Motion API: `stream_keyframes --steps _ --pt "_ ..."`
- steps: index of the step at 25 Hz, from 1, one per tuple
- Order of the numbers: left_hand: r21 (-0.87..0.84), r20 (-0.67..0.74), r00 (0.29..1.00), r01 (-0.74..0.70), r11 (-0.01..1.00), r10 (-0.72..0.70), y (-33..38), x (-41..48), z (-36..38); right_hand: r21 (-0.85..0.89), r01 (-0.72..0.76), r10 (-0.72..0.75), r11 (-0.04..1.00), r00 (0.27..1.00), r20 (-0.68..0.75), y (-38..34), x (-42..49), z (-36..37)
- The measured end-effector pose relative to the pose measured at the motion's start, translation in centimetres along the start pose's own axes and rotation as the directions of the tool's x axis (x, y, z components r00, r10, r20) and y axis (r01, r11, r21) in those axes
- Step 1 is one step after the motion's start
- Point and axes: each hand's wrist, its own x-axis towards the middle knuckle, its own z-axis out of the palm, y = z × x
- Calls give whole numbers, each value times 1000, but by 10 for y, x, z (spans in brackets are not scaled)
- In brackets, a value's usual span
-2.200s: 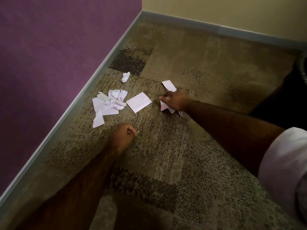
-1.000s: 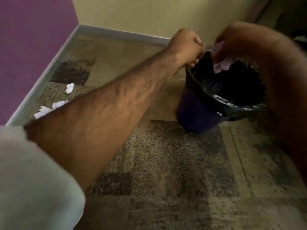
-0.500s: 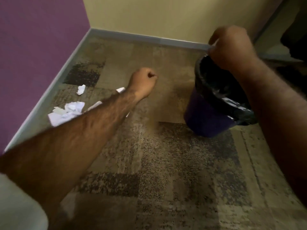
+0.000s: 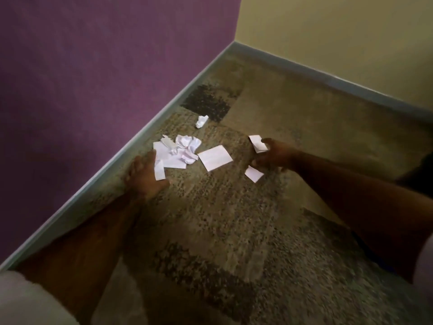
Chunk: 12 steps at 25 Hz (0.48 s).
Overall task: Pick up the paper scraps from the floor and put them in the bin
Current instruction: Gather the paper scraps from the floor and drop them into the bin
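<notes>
On the carpeted floor, a heap of paper scraps lies near the purple wall. The person's left grip, fingers spread, is at the heap's seven o'clock. The right grip, loosely open, is out at three o'clock, between an upper scrap and a lower scrap.
</notes>
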Motion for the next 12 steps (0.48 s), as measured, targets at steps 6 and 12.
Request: stream_keyframes --steps 6,12 --pt "-47 137 986 -89 995 94 19 30 -7 70 -53 50 996 997 50 -17 57 23" --pt "-54 95 990 -102 993 107 18 23 6 -31 230 -231 973 946 -228 -89 73 62"
